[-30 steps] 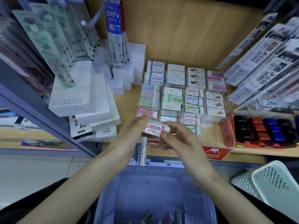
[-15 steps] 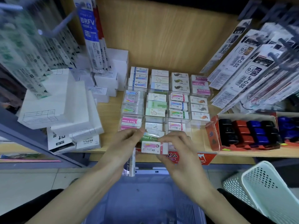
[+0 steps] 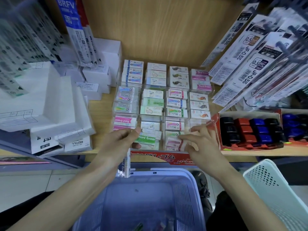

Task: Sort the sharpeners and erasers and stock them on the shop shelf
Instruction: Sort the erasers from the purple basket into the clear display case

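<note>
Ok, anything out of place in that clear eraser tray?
The green-sleeved "Hard Eraser" block in the front row of the clear plastic tray, second compartment from the left, lies skewed among white erasers; neighbouring stacks sit square. The left hand holds a long eraser pack hanging below the wooden shelf.

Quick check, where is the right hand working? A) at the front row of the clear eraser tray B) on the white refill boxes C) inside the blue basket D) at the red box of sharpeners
A: the right hand pinches a pink-and-white eraser in the front row of the clear tray, while the left hand holds a long eraser pack.
</note>
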Action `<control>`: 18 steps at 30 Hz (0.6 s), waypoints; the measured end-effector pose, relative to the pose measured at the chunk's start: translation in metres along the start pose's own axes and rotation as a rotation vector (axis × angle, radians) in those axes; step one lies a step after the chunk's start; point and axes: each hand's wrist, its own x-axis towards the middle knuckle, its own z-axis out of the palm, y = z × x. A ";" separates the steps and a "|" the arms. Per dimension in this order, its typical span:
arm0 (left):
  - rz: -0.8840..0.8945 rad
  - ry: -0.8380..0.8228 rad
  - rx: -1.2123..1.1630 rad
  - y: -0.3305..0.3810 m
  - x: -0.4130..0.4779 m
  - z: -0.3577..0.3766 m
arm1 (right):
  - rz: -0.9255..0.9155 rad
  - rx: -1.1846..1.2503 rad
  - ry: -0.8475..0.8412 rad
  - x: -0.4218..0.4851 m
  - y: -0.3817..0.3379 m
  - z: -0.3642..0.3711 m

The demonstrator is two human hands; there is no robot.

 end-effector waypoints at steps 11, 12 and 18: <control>-0.017 -0.058 0.024 0.001 -0.006 0.004 | -0.037 -0.269 -0.021 -0.014 -0.004 0.007; -0.016 -0.061 0.020 0.000 -0.007 0.005 | -0.042 -0.297 -0.006 -0.017 -0.006 0.010; 0.007 -0.105 0.014 -0.001 -0.008 0.005 | -0.098 -0.047 0.219 -0.022 -0.018 -0.006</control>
